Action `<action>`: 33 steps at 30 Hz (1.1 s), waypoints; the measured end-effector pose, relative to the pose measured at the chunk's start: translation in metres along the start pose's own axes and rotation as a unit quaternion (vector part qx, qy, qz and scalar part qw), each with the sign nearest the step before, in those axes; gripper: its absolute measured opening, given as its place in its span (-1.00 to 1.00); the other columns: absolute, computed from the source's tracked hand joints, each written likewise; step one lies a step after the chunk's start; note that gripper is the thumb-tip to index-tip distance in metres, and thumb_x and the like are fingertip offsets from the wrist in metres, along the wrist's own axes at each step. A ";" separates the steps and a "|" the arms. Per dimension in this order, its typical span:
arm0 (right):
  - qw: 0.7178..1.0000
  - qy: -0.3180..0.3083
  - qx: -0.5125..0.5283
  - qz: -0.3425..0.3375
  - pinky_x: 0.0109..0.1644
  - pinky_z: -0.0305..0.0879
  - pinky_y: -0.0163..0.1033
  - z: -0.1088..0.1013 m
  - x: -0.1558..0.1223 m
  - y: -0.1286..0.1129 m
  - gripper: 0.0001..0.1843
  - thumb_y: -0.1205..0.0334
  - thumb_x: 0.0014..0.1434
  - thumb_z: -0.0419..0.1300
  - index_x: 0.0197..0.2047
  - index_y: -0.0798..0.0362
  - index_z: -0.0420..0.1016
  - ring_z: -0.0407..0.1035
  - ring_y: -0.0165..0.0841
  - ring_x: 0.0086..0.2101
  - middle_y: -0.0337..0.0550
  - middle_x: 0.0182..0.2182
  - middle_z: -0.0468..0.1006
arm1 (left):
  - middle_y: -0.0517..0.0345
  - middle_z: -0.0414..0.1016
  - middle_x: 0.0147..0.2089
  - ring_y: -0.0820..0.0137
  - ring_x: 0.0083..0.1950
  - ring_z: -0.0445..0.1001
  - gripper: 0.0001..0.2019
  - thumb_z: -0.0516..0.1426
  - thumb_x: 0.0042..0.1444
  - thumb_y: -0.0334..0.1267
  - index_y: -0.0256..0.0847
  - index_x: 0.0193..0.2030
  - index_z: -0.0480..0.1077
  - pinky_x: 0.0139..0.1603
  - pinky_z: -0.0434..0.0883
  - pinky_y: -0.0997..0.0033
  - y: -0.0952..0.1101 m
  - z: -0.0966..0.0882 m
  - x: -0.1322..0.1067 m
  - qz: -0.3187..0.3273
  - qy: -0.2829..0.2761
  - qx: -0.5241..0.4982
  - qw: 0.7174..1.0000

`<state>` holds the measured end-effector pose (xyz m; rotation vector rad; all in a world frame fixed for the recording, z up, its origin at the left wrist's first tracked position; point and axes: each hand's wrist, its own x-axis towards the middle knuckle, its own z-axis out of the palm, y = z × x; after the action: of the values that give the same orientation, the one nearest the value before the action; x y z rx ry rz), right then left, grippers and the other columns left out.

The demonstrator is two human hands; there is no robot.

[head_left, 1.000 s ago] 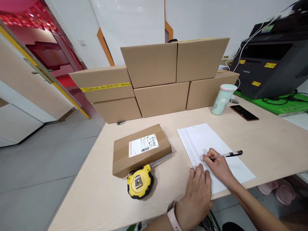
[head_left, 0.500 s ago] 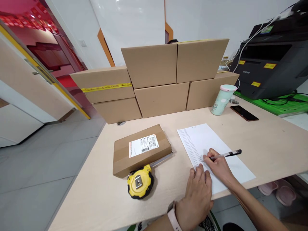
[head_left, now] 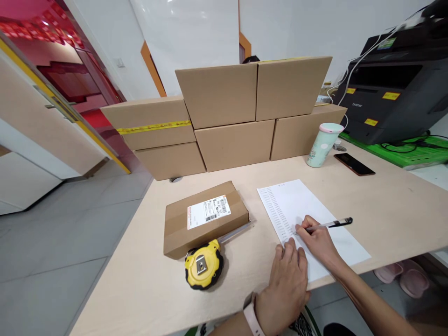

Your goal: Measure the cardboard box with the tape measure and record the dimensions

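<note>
My right hand (head_left: 318, 242) grips a pen (head_left: 331, 224) with a black cap on its upper end, the tip down on a sheet of paper (head_left: 336, 247). Rows of small writing run along the sheet's left side. Flat on the paper's lower left edge rests my left hand (head_left: 289, 280), fingers stretched out, with a pink band on the wrist. To its left lies a yellow and black tape measure (head_left: 203, 265). The blade is drawn out along the front side of a brown cardboard box (head_left: 175, 228) bearing a white shipping label (head_left: 209, 211).
Several large cardboard boxes (head_left: 234, 144) stand stacked along the back of the table (head_left: 140, 289). At the right are a mint tumbler (head_left: 322, 147), a phone (head_left: 354, 164) and a black printer (head_left: 378, 98) on a green base. Pink slippers (head_left: 413, 282) lie on the floor.
The view has shifted very slightly. The pen's upper end has tilted a little to the right; the left hand, box and tape measure stay in place.
</note>
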<state>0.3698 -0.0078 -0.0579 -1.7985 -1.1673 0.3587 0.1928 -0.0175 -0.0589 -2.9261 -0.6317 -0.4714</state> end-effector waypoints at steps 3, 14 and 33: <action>1.000 -0.003 0.001 0.003 -0.53 0.06 -0.31 0.000 0.000 -0.001 -0.70 0.10 0.10 0.10 -0.57 -0.06 0.09 0.10 -0.43 -0.60 -0.38 -0.64 0.14 | -0.41 0.11 0.37 0.01 0.42 0.01 -0.17 0.15 0.12 0.04 -0.54 0.35 0.04 0.37 0.00 0.06 0.000 0.000 -0.001 -0.001 0.008 0.003 1.000; 1.000 0.007 0.003 0.000 -0.53 0.07 -0.31 0.000 0.001 -0.003 -0.70 0.13 0.07 0.11 -0.59 -0.06 0.09 0.10 -0.43 -0.60 -0.38 -0.65 0.14 | -0.40 0.13 0.36 0.03 0.41 0.04 -0.18 0.16 0.11 0.03 -0.54 0.34 0.06 0.34 0.07 0.05 -0.001 -0.002 0.001 0.000 -0.004 -0.004 1.000; 1.000 0.008 -0.002 0.001 -0.51 0.09 -0.30 -0.002 0.001 -0.006 -0.71 0.13 0.06 0.10 -0.59 -0.06 0.08 0.11 -0.43 -0.60 -0.38 -0.65 0.13 | -0.40 0.16 0.34 0.02 0.40 0.05 -0.20 0.16 0.11 0.02 -0.54 0.33 0.07 0.36 -0.04 0.06 0.000 -0.001 0.002 0.002 -0.001 -0.010 1.000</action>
<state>0.3682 -0.0069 -0.0513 -1.8029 -1.1570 0.3433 0.1938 -0.0166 -0.0577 -2.9471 -0.6265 -0.4766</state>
